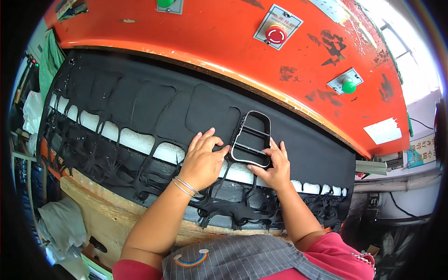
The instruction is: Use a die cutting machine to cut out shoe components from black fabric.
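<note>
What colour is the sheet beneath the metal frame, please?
The sheet is black, showing best in the head view.

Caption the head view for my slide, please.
Right hand holds a metal frame on black sheeting, left hand close beside it.

- Machine front: across the top of the frame, behind the sheet.
- Sheet: spanning the middle, from left to right.
- Die: on the sheet, right of centre.
- Left hand: over the sheet's near part, at the die's left side.
- Right hand: at the die's lower right corner.
- Offcut strips: before the sheet, along its near edge.
- Wooden ledge: lower left to bottom centre, before the strips.
- Stop button: on the machine front, upper right of centre.
- Push button: lower right of the stop button.
- Cloth: lower left, left of the ledge.
</note>
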{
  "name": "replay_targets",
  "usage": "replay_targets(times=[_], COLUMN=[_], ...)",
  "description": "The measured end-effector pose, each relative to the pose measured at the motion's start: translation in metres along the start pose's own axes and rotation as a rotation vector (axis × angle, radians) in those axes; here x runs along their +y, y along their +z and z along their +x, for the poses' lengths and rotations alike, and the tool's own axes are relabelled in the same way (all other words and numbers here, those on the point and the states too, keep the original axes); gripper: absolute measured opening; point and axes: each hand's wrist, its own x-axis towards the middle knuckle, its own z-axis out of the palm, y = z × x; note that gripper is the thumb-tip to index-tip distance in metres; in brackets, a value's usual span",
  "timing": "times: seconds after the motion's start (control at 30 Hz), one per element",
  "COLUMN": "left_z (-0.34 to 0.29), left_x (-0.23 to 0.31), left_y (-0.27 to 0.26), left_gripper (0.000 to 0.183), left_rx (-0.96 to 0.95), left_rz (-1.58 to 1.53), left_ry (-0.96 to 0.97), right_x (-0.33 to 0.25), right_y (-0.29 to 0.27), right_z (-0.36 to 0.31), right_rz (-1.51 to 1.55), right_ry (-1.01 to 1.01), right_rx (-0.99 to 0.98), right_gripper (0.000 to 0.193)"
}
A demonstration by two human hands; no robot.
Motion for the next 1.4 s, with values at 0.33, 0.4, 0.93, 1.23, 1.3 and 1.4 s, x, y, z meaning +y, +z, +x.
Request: replay_targets(times=[0.33, 0.4, 0.93, 1.23, 1.3, 1.4], left_z=[0.05, 0.087, 0.029, -0.022, -0.018, -0.026], left_x=[0.032, 0.017, 0.103, 0.14, 0.145, 0.148], left_y=[-0.03, -0.068, -0.04, 0.049, 0.039, 0.029], left_gripper=[0.025, 0.02, 0.026, 0.02, 0.019, 0.021], left_rx=[0.142, 0.493, -0.105, 0.232, 0.215, 0.219], left_rz=[-0.039, -0.035, 0.051, 0.071, 0.066, 0.042], left_ry=[-0.042, 0.0, -0.107, -0.17, -0.203, -0.217], right_x=[0.004, 0.002, 0.019, -0.032, -0.034, -0.037], right_y=[-0.085, -0.126, -0.13, -0.11, -0.111, -0.107], right_z=[0.032, 0.079, 0.002, -0.054, -0.048, -0.055], right_rz=[0.02, 0.067, -0.089, -0.18, -0.176, -0.151], right_ry=[0.023, -0.17, -0.438, -0.214, -0.184, -0.188], right_rx=[0.182, 0.553, 0.033, -0.345, -0.317, -0.309], right_gripper=[0.073, 0.058, 0.039, 0.049, 0.043, 0.042])
